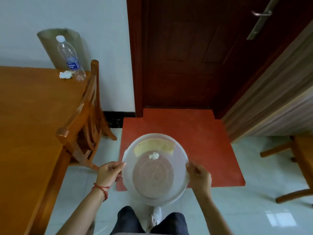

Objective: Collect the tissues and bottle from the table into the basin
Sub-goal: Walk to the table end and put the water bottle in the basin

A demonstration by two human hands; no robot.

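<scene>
I hold a translucent white basin (177, 192) in front of me above the floor. My left hand (109, 173) grips its left rim and my right hand (199, 175) grips its right rim. One crumpled white tissue (153, 155) lies inside the basin near its far side. On the far corner of the wooden table (33, 107) stands an empty clear plastic bottle (70, 58) with a blue label and white cap. Another crumpled tissue (64, 74) lies just left of the bottle's base.
A wooden chair (84, 119) stands pushed against the table's right edge, between me and the bottle. An orange mat (203, 141) covers the floor before a dark wooden door (186, 56). Another wooden chair (299, 163) stands at the right. A curved grey sheet (49, 44) leans behind the bottle.
</scene>
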